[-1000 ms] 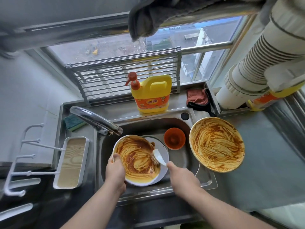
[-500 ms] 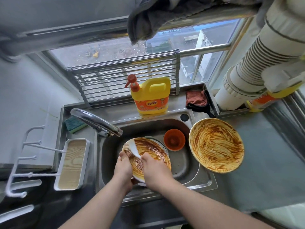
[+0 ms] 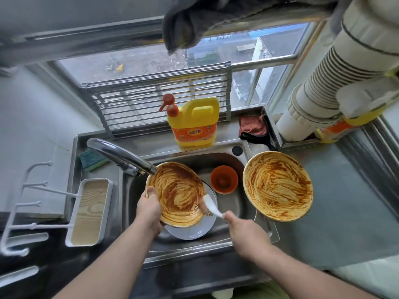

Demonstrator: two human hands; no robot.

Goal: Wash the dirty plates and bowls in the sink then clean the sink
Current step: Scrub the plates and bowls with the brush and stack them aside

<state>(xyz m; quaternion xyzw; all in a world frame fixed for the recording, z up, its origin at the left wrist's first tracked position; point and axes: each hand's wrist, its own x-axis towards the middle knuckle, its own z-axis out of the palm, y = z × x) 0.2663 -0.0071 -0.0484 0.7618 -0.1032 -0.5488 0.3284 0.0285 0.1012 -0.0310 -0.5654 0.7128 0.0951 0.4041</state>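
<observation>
My left hand [image 3: 149, 209] grips the left rim of a sauce-smeared plate [image 3: 176, 193], held tilted over the steel sink [image 3: 244, 209]. My right hand [image 3: 243, 230] holds a white dish brush [image 3: 210, 206], its bristles touching the plate's lower right edge. Under the held plate lies a white plate [image 3: 194, 230] on the sink floor. A small orange bowl [image 3: 224, 179] sits in the sink to the right. A second dirty plate [image 3: 277, 186] rests on the sink's right edge and counter.
The faucet [image 3: 121, 156] reaches over the plate's upper left. A yellow detergent jug [image 3: 193, 121] stands behind the sink, a green sponge [image 3: 92, 159] at the back left, a red cloth [image 3: 252, 126] at the back right. A white wood-lined tray [image 3: 89, 212] sits left.
The brush has swept from the plate's upper left to its lower right edge. My right hand has drawn back to the right, and the plate now tilts more openly toward me.
</observation>
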